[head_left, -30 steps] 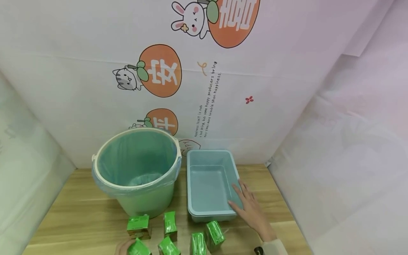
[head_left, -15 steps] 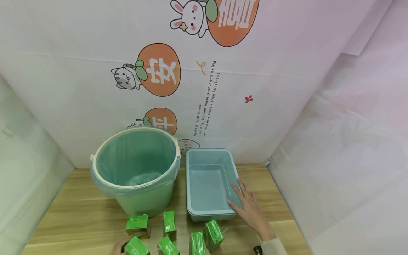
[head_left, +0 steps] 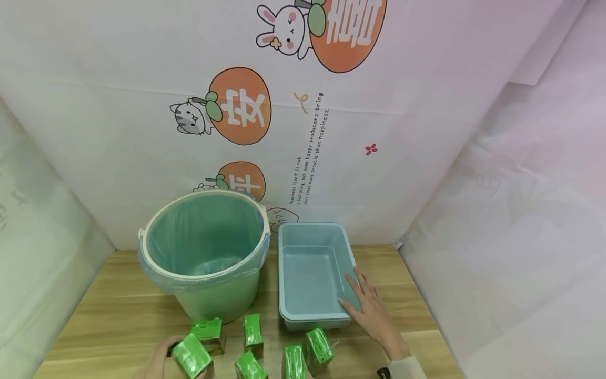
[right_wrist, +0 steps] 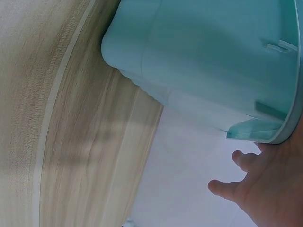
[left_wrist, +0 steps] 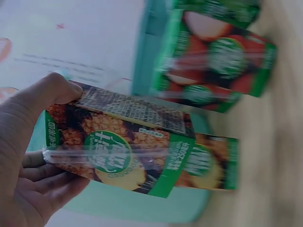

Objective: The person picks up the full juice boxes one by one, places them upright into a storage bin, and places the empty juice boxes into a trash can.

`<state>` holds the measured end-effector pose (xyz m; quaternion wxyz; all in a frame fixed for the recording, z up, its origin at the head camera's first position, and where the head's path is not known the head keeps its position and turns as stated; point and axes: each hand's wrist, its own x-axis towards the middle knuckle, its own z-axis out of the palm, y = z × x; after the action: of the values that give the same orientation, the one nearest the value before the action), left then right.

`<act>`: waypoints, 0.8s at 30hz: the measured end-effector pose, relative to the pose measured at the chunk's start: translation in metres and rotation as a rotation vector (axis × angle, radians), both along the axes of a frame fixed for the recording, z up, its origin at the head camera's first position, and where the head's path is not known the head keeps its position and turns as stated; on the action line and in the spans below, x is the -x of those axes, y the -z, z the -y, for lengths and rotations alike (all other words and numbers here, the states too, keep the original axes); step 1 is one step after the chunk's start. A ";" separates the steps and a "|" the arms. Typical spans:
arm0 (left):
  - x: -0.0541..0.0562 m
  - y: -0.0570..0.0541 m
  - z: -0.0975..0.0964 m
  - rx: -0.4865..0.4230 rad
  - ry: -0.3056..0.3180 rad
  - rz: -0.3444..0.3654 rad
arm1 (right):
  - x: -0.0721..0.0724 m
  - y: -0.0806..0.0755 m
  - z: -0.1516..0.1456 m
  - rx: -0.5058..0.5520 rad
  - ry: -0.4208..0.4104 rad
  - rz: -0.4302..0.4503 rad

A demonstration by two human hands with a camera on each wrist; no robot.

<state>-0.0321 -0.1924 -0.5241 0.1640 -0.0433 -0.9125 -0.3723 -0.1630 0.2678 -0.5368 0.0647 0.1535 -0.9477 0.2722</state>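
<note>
My left hand (head_left: pixel 160 360) grips a juice carton (left_wrist: pixel 118 146) with a pineapple print and a green end, thumb on one side and fingers on the other. In the head view this carton (head_left: pixel 192 356) is tilted, in front of another green-topped carton (head_left: pixel 208 330). My right hand (head_left: pixel 375 318), fingers spread and fairly straight, rests at the right rim of the light blue plastic tub (head_left: pixel 312 318). The right wrist view has that hand (right_wrist: pixel 272 184) at the tub's edge, some fingers clear of it.
A green bucket (head_left: pixel 222 300) with a plastic liner stands left of the tub. Several more cartons (head_left: pixel 253 331) stand in front on the wooden table (head_left: pixel 118 310). Cartons with a red fruit print (left_wrist: pixel 227 56) show in the left wrist view. A printed cloth (head_left: pixel 379 200) hangs behind.
My left hand has lifted the pineapple juice carton up and to the left from among the others, tilting it. The right hand has stayed at the tub's rim.
</note>
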 end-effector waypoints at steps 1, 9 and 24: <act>-0.001 -0.009 -0.005 0.008 -0.029 -0.059 | 0.000 0.000 0.000 0.000 0.002 0.003; 0.025 -0.057 -0.019 0.032 0.178 -0.426 | -0.001 -0.001 -0.002 0.003 0.008 -0.001; 0.087 -0.074 -0.097 -0.100 0.507 -0.211 | -0.001 0.002 -0.001 0.039 0.018 0.025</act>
<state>-0.1193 -0.0952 -0.4497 0.1616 -0.3008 -0.8307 -0.4397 -0.1621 0.2690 -0.5387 0.0584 0.1401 -0.9444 0.2918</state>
